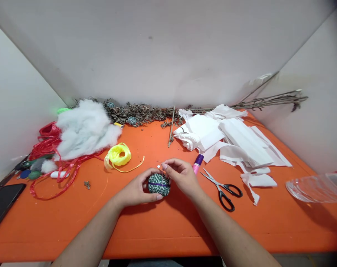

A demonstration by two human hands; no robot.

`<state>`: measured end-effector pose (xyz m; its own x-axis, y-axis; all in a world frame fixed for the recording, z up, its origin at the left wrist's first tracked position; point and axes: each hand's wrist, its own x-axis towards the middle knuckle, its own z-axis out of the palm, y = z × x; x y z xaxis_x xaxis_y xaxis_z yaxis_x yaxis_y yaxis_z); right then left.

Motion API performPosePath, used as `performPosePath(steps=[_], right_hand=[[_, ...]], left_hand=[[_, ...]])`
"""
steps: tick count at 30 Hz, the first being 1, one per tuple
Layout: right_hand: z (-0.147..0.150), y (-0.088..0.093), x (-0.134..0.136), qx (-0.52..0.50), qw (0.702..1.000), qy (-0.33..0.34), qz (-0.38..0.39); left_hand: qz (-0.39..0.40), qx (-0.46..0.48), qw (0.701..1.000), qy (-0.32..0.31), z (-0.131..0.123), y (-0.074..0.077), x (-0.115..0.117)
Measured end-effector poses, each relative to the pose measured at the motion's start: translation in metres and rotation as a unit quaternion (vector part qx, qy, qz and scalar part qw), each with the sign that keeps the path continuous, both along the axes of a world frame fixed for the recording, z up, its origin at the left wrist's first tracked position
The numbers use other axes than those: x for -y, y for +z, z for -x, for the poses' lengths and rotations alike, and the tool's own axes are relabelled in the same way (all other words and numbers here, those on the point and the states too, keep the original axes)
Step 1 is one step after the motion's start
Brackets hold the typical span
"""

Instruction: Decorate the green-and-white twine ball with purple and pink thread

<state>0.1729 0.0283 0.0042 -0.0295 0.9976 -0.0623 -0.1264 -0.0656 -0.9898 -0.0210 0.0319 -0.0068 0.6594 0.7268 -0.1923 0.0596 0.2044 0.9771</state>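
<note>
Right now my right hand [182, 178] has the glue stick [198, 164] just beside it, blocking a straight run right, and the black-handled scissors [222, 189] lie past that. Toward me, the orange table [23, 230] gives both arms a wide lane. My left hand [136, 189] can go left as far as the yellow raffia [118, 156]; beyond it, the red raffia [55, 163] and white stuffing [85, 129] pile up. Up ahead and right, white paper strips [235, 144] crowd the way.

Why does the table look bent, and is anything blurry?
In the head view, the orange table bends along its front edge, suggesting a wide lens; the clear plastic sheet glares; the green-and-white striped ball looks sharp; shadow lies under the left hand and right hand.
</note>
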Motion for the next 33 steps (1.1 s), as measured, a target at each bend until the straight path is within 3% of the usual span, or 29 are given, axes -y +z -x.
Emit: performPosePath(steps=[33], right_hand=[[-0.0017,-0.0011,-0.0002,-0.043,0.999,0.006,-0.012]], left_hand=[[0.009,-0.013,1.0,-0.025,-0.0004,0.0007,0.0014]])
